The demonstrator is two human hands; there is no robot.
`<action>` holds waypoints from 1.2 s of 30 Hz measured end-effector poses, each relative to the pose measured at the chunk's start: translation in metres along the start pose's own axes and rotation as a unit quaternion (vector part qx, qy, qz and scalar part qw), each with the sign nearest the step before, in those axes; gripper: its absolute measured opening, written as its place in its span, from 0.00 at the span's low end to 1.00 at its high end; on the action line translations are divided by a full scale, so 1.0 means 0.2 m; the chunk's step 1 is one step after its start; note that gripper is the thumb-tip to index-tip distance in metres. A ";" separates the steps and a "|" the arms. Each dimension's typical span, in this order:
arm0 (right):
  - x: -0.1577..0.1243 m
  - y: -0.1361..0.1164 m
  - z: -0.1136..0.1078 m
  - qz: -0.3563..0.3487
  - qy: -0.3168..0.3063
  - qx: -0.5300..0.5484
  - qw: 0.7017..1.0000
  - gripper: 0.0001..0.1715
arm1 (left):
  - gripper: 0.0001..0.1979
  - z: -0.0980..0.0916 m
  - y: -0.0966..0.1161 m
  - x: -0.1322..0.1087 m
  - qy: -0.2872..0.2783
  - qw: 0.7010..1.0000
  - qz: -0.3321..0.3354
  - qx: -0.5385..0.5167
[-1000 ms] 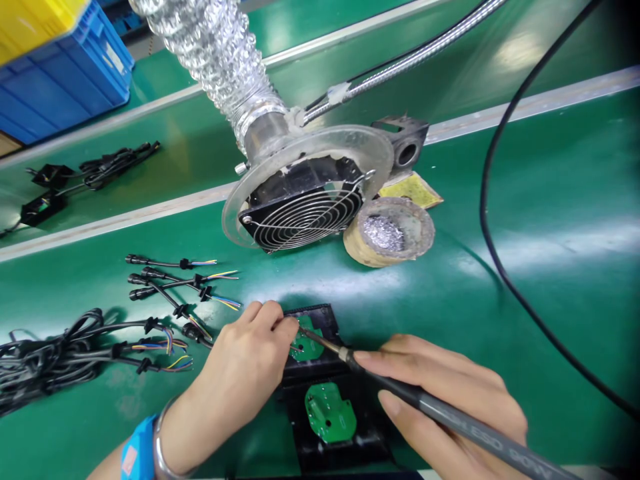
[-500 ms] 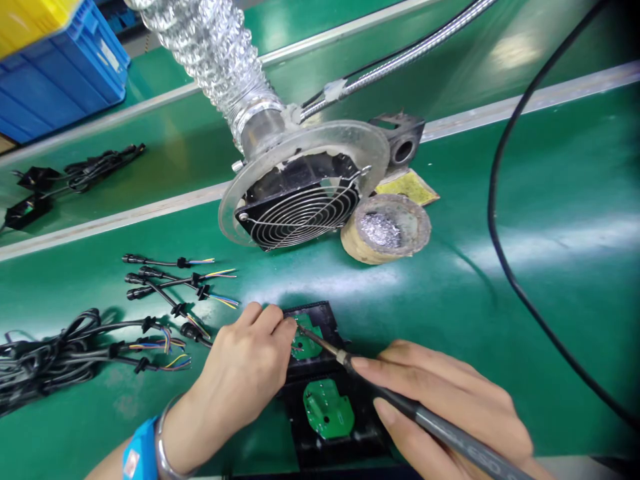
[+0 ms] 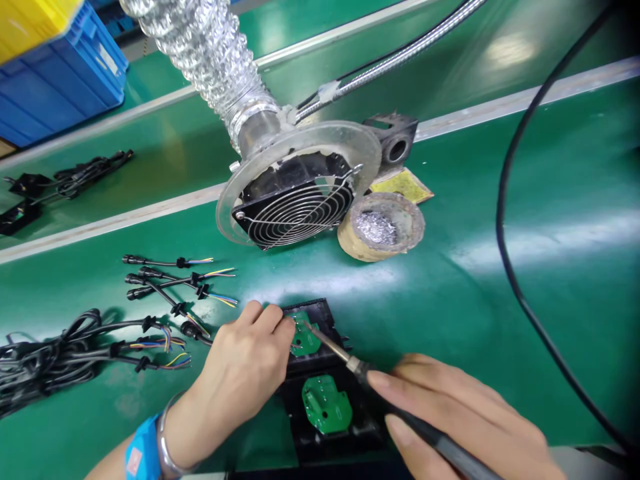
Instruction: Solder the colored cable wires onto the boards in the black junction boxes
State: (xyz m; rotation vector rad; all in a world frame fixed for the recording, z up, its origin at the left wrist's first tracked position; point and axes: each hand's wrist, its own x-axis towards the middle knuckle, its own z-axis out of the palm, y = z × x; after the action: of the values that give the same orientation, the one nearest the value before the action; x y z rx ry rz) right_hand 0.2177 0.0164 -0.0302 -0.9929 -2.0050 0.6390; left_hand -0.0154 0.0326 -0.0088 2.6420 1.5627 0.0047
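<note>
My right hand [image 3: 460, 407] grips a soldering iron [image 3: 420, 427], its metal tip just above the farther green circuit board [image 3: 306, 339]. At that board's left edge is my left hand [image 3: 250, 360], fingers curled in a pinch; what they hold is hidden behind the knuckles. This board sits in a black holder [image 3: 325, 320]. A second green circuit board [image 3: 327, 405] lies nearer to me on a black base. To the left of my left hand are several short black cables [image 3: 170, 280] with bared coloured wires.
A fume extractor fan [image 3: 300, 213] on a foil duct [image 3: 200, 60] hangs over the bench. Beside it stand a round pot [image 3: 367, 250] of silvery scraps and a yellow sponge [image 3: 403, 185]. Coiled black cables [image 3: 55, 360] lie left; a black cord [image 3: 505, 233] loops at right.
My right hand has drawn the soldering iron slightly right and down, so its tip has moved away from my left fingers. My left hand stays nearly still.
</note>
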 end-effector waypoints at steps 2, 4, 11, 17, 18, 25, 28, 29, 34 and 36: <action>0.00 0.00 -0.04 0.011 0.001 0.000 1.000 0.18 | 0.08 0.00 0.00 0.00 0.001 1.000 -0.003 0.008; 0.01 0.01 -0.06 0.024 -0.001 0.003 1.000 0.18 | 0.08 -0.01 0.01 0.00 0.003 1.000 -0.010 0.009; 0.01 0.03 -0.04 0.029 0.022 0.045 0.998 0.17 | 0.07 -0.02 0.01 -0.02 -0.024 0.997 -0.025 -0.069; 0.01 0.04 -0.02 0.023 0.032 0.078 0.996 0.18 | 0.07 0.01 0.03 0.00 0.002 0.995 -0.057 -0.083; 0.01 0.04 -0.01 0.023 0.031 0.084 0.996 0.19 | 0.07 0.01 0.04 0.00 0.009 0.994 -0.074 -0.077; 0.01 0.05 -0.01 0.020 0.030 0.118 0.992 0.19 | 0.06 0.07 0.08 -0.01 0.061 0.989 -0.118 -0.062; 0.00 0.07 0.00 0.016 0.013 0.131 0.991 0.19 | 0.06 0.10 0.07 -0.02 0.096 0.986 -0.102 -0.087; 0.00 0.08 0.01 0.016 0.009 0.136 0.990 0.19 | 0.06 0.10 0.07 -0.02 0.104 0.986 -0.094 -0.094; 0.01 0.09 0.04 0.009 -0.024 0.148 0.989 0.20 | 0.07 0.11 0.06 -0.01 0.120 0.983 -0.080 -0.113; 0.01 0.09 0.04 0.011 -0.023 0.146 0.989 0.19 | 0.07 0.11 0.06 -0.01 0.114 0.983 -0.087 -0.119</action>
State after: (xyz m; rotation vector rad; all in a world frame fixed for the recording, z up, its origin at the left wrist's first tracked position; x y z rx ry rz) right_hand 0.2184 0.0273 -0.0463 -0.8312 -1.8743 0.9446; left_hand -0.0058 0.0234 -0.0293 2.3830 1.7301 0.4692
